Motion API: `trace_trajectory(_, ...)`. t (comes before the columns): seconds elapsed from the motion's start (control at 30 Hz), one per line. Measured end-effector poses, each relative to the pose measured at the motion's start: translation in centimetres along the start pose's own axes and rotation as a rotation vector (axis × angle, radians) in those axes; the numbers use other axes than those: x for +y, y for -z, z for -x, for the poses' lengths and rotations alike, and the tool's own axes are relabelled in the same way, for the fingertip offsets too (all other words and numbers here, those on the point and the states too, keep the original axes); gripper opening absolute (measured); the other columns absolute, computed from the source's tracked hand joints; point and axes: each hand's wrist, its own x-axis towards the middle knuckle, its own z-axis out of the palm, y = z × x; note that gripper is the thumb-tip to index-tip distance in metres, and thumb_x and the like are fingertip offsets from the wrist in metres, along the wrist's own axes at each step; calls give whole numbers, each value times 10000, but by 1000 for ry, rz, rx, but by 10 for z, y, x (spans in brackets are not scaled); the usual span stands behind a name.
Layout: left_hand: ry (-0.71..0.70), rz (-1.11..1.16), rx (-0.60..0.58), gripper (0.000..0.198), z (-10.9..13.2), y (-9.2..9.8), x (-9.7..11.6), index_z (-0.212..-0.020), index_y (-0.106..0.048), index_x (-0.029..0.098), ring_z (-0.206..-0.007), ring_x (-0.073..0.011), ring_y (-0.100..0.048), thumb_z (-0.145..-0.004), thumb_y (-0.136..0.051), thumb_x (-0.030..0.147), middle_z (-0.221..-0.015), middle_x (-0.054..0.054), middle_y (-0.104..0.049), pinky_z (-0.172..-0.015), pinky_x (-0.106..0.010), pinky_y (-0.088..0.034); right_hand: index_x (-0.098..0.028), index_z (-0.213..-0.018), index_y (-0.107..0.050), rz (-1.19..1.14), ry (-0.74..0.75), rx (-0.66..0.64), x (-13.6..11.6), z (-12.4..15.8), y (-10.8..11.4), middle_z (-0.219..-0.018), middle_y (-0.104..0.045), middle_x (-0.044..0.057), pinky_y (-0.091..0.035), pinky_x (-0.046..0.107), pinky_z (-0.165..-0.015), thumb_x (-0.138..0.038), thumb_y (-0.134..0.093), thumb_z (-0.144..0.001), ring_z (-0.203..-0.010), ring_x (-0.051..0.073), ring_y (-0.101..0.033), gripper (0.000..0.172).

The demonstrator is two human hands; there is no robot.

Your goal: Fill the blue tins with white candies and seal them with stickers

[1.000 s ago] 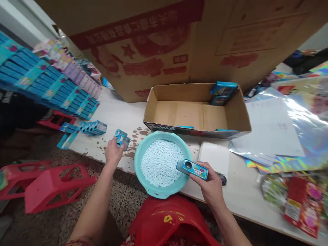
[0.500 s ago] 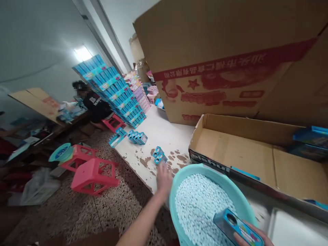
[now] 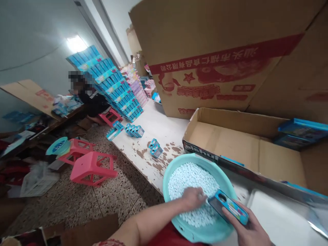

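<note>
Turquoise plastic basin [image 3: 166, 186], right of lower centre in the frame, on the bench [image 3: 166, 128]; contents: small white pellets [image 3: 191, 174], banked across its floor. My right hand [image 3: 252, 230], lower right, holds a small blue box [image 3: 232, 206] tilted over the basin's right side. The fingers [image 3: 230, 218] are closed along its length; a round dark hole shows in the printed face, near the end that points left.

My left hand [image 3: 192, 199] reaches in from the bottom of the frame, low over the pellets, its fingers curled and drawn together just beside that end of the box. Blur hides the tips: cannot tell whether they pinch a pellet.

Left of the basin, near mid-frame: two small blue boxes [image 3: 155, 148] side by side on the bench. Further up and left, a short row of similar boxes [image 3: 135, 131].

Right half: a shallow open carton [image 3: 225, 140] behind the basin, blue packs [image 3: 303, 129] stacked at its far right end. A large printed carton [image 3: 217, 44] rises behind it. Lower right corner: a white tray [image 3: 276, 218], partly behind my right hand.
</note>
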Motion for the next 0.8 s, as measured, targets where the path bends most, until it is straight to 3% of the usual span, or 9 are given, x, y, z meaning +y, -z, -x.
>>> trace_trajectory(0.1, 191, 737, 215, 301, 6, 28, 20, -588, -467, 177, -490, -106, -455, -716, -543, 438, -526, 17, -461, -457, -216, -325, -175, -885, -677, -62, 31, 18, -8, 3, -11, -836, -684, 39, -516, 344, -744, -503, -759, -565, -791, 241, -635, 465)
trace_trajectory(0.17, 220, 1138, 189, 302, 9, 45, 37, -606, -473, 177, -399, -69, -346, -662, -582, 453, -483, 44, -408, -389, -198, -220, -190, -870, -677, -68, 121, 10, -9, 2, -22, -882, -668, 45, -501, 361, -793, -469, -752, -587, -850, 237, -622, 405)
trace_trajectory(0.23, 140, 1375, 156, 311, 11, 58, 55, -613, -482, 172, -385, -61, -342, -651, -608, 454, -483, 47, -412, -377, -196, -212, -201, -874, -679, -54, 189, -29, -8, 0, -33, -900, -656, 52, -490, 377, -816, -427, -750, -610, -883, 238, -611, 355)
trace_trajectory(0.33, 0, 1452, 251, 332, 13, 63, 75, -578, -445, 170, -427, -63, -421, -667, -663, 405, -520, 46, -439, -402, -198, -288, -209, -902, -676, -48, 256, -95, -6, -1, -45, -900, -647, 55, -481, 384, -820, -366, -744, -645, -891, 234, -604, 309)
trace_trajectory(0.5, -30, 1389, 479, 396, 11, 55, 86, -564, -429, 172, -414, -60, -429, -712, -684, 437, -492, 57, -429, -414, -201, -323, -219, -937, -664, -57, 302, -116, -7, 2, -52, -916, -634, 48, -473, 368, -824, -322, -741, -681, -901, 222, -594, 286)
trace_trajectory(0.63, -30, 1404, 503, 445, 9, 53, 88, -566, -437, 173, -406, -73, -450, -708, -678, 519, -488, 56, -413, -389, -205, -321, -229, -938, -662, -77, 298, -100, -8, 3, -50, -914, -632, 42, -474, 359, -820, -325, -740, -691, -903, 218, -591, 277)
trace_trajectory(0.8, -25, 1422, 507, 494, 6, 56, 94, -560, -411, 169, -370, -39, -365, -679, -701, 551, -495, 63, -379, -345, -181, -235, -234, -913, -672, -115, 244, -92, -9, 1, -47, -909, -635, 41, -472, 365, -828, -318, -757, -658, -909, 225, -591, 282)
